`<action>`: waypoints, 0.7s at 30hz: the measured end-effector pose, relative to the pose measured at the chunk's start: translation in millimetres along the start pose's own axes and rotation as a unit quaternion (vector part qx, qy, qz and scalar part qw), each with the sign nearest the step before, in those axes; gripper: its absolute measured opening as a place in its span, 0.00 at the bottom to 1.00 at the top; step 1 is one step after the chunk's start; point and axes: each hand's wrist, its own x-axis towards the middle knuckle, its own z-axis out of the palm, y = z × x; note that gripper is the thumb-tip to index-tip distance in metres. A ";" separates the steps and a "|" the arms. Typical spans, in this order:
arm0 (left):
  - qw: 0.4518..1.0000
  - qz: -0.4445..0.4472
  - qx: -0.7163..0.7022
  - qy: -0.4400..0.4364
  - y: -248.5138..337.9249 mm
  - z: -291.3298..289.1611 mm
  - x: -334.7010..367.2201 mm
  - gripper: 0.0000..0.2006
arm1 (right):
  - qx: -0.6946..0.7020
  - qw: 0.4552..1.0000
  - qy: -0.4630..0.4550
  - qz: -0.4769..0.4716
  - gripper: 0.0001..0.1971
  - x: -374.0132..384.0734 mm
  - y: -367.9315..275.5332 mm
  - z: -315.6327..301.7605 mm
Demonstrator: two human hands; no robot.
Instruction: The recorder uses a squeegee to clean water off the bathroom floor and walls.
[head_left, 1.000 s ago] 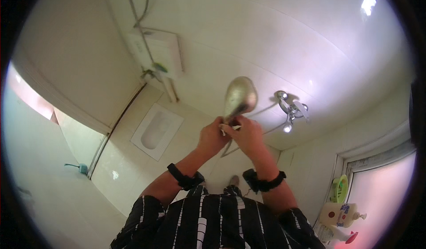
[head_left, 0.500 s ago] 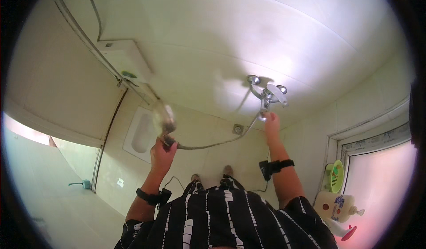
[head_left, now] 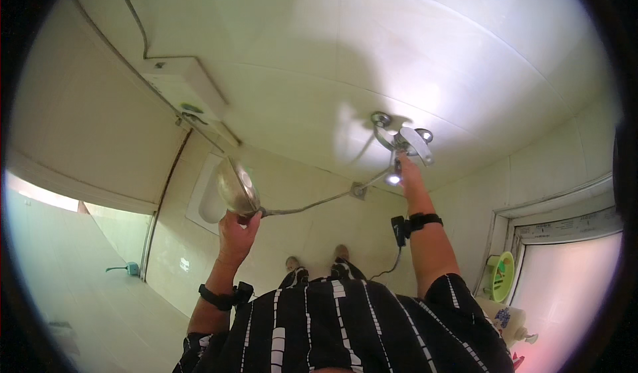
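The hose (head_left: 307, 207) is hung in a slack curve and is judged supple, likely to drag a little. The mixer tap (head_left: 401, 140) is probably rigid and slick; the right hand (head_left: 411, 172) is placed at its underside, its grip impossible to tell. The shower head (head_left: 236, 186) is held out to the left, its narrow end clasped by the left hand (head_left: 237, 239), well apart from the other; presumably light but slippery when wet, it is best gripped there.

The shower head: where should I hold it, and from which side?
Probably the narrower lower end of the shower head, from below, where the left hand grips: the wide, rounded part is above, and the hose leads off right.
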 end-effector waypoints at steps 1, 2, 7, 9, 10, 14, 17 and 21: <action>1.000 0.000 -0.001 -0.002 1.6 1.0 4.3 0.11 | 0.049 0.999 -0.006 -0.017 0.21 2.9 4.1 0.6; 1.000 0.000 -0.006 -0.003 3.4 2.1 9.6 0.11 | 0.098 0.995 -0.013 -0.034 0.19 7.1 6.8 1.4; 1.000 0.000 -0.006 0.004 7.5 1.4 23.6 0.12 | 0.071 0.997 -0.007 -0.022 0.18 20.6 0.6 2.6; 1.000 0.004 0.020 0.010 9.8 -7.5 27.6 0.13 | 0.012 0.999 0.005 -0.031 0.23 31.3 6.0 9.5; 0.999 0.019 0.020 0.025 15.2 -9.9 33.1 0.13 | -0.035 0.999 0.024 -0.027 0.25 45.6 16.3 -0.6; 0.997 0.017 0.063 0.037 32.5 -29.9 48.2 0.13 | 0.040 0.996 -0.055 -0.061 0.41 37.5 12.0 9.2; 0.992 0.118 0.031 0.041 67.6 -44.5 82.2 0.17 | -0.114 0.991 0.003 -0.063 0.25 89.5 78.1 -30.1; 0.988 0.144 -0.034 0.047 101.5 -84.3 113.0 0.14 | -0.071 0.992 -0.031 -0.097 0.24 6.3 5.1 -8.7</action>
